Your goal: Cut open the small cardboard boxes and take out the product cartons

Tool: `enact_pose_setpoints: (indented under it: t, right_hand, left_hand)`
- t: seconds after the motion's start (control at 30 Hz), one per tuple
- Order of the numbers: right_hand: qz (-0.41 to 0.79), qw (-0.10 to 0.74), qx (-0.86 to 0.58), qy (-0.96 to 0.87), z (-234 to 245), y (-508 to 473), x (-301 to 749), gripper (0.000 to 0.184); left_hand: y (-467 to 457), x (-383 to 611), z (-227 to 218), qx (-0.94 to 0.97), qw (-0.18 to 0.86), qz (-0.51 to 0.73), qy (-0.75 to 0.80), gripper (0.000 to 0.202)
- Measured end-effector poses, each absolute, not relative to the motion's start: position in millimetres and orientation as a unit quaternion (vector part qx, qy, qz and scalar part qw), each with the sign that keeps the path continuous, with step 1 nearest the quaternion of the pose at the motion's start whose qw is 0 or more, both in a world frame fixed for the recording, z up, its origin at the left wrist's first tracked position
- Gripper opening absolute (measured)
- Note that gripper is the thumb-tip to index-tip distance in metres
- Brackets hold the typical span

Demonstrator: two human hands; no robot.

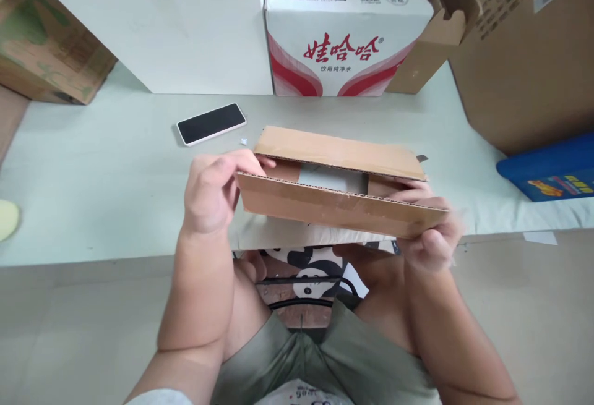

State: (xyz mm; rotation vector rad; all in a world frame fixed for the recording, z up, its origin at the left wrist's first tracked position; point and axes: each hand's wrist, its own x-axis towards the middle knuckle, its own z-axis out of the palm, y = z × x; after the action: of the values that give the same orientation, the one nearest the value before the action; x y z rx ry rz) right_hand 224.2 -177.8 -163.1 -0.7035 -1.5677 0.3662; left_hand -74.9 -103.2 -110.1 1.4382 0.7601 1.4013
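Between my hands is a brown cardboard box [343, 210], held at the table's front edge and tilted a little, its right end lower. Its two long flaps stand apart, and through the gap I see brown inner cardboard and a pale patch. My left hand [211, 188] grips the left end, fingers curled over the near flap's corner. At the other end my right hand [431, 232] is closed on the near flap's corner, thumb outside and some fingers inside the opening; it is slightly blurred.
A phone [211, 124] lies on the pale green table [116, 207], with a tiny white piece [244, 141] beside it. White cartons [343, 40] line the back. A big brown carton [524, 65] and a blue box [552, 167] stand at right, a patterned carton [46, 40] at left.
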Motion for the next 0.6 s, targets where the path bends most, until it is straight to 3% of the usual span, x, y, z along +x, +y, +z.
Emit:
enact_pose_setpoints:
  t: [0.13, 0.27, 0.4, 0.6]
  right_hand:
    - [0.181, 0.558, -0.359, -0.726, -158, -187, 234, 0.028]
    - [0.199, 0.506, -0.351, -0.762, -147, -189, 236, 0.025]
    - [0.223, 0.503, -0.328, -0.768, -141, -189, 237, 0.021]
    - [0.260, 0.483, -0.322, -0.771, -138, -192, 239, 0.029]
  left_hand:
    - [-92, -73, -122, 0.521, 0.529, 0.575, 0.344, 0.072]
    - [-85, -73, -133, 0.457, 0.571, 0.592, 0.338, 0.044]
    - [-89, -84, -125, 0.570, 0.506, 0.550, 0.341, 0.015]
    - [-101, -97, -108, 0.780, 0.397, 0.359, 0.322, 0.024]
